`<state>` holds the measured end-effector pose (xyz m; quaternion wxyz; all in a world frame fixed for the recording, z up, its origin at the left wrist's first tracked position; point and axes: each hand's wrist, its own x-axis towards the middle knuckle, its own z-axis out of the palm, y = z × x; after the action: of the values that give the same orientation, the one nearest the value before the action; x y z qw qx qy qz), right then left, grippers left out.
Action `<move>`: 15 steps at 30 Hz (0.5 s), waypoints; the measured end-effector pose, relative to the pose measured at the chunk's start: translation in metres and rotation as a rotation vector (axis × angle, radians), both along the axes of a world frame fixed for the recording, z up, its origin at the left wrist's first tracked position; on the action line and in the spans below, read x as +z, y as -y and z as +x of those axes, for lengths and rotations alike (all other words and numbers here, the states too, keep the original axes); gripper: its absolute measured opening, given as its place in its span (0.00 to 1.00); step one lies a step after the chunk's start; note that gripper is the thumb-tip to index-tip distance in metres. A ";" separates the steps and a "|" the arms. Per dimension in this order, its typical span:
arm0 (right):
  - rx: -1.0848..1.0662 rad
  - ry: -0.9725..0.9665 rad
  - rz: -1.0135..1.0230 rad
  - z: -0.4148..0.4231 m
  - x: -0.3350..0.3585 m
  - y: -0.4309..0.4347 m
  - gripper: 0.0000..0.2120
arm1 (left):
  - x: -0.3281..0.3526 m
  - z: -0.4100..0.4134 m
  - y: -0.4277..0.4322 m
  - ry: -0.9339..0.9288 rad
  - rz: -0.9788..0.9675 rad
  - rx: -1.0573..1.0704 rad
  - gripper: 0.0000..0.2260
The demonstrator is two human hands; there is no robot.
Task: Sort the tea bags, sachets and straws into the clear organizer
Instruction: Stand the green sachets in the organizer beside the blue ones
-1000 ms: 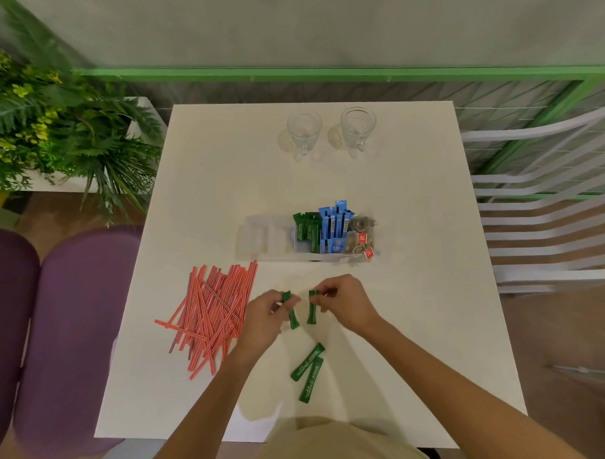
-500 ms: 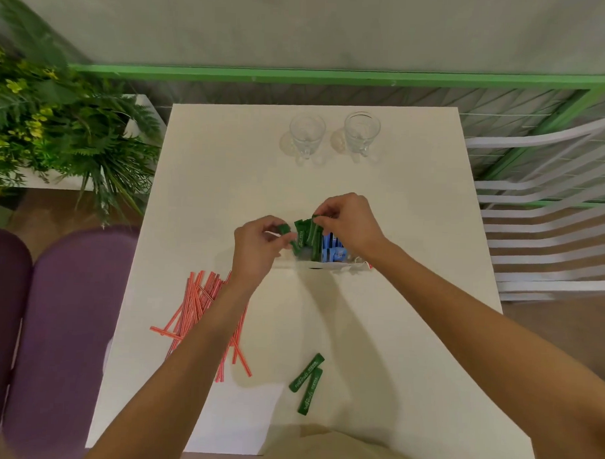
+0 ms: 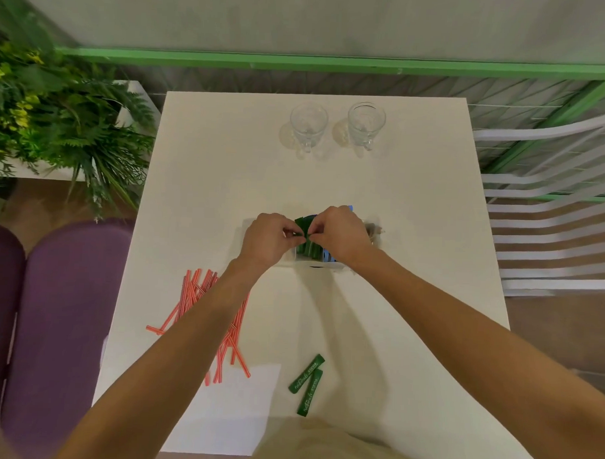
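Observation:
The clear organizer [image 3: 376, 244] stands mid-table, mostly hidden by my hands. Green sachets [image 3: 309, 250] stand upright in it, with blue sachets [image 3: 327, 256] to their right and tea bags [image 3: 372, 229] at the right end. My left hand [image 3: 268, 240] and my right hand [image 3: 338, 235] meet over the green sachets, fingertips pinching their tops. Two more green sachets [image 3: 307, 384] lie flat near the table's front edge. A heap of red straws [image 3: 203, 294] lies at the front left, partly under my left forearm.
Two empty glass mugs [image 3: 308, 126] [image 3: 366, 123] stand at the far side of the white table [image 3: 414, 216]. Purple chairs [image 3: 61, 306] sit to the left, a white slatted chair [image 3: 551, 221] to the right, a fern plant [image 3: 58, 117] at the far left.
Both hands carried a green sachet each from the front of the table up to the organizer. They now sit closer together over the green sachets standing in it.

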<state>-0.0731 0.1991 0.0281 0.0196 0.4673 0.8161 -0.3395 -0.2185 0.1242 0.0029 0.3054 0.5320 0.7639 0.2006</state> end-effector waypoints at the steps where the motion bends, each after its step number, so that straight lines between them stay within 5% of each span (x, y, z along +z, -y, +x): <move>1: 0.011 0.024 0.008 0.000 -0.001 0.001 0.08 | 0.001 0.001 -0.001 -0.034 -0.023 -0.011 0.07; 9: 0.069 0.099 0.046 -0.001 -0.004 0.002 0.08 | 0.001 0.002 -0.005 -0.107 -0.048 -0.043 0.07; 15: -0.001 -0.032 0.096 0.011 0.007 0.000 0.09 | 0.006 -0.002 0.011 -0.038 0.102 0.082 0.08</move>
<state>-0.0623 0.1993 0.0354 -0.0163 0.4625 0.8315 -0.3073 -0.2201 0.1135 0.0085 0.2551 0.5188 0.7794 0.2415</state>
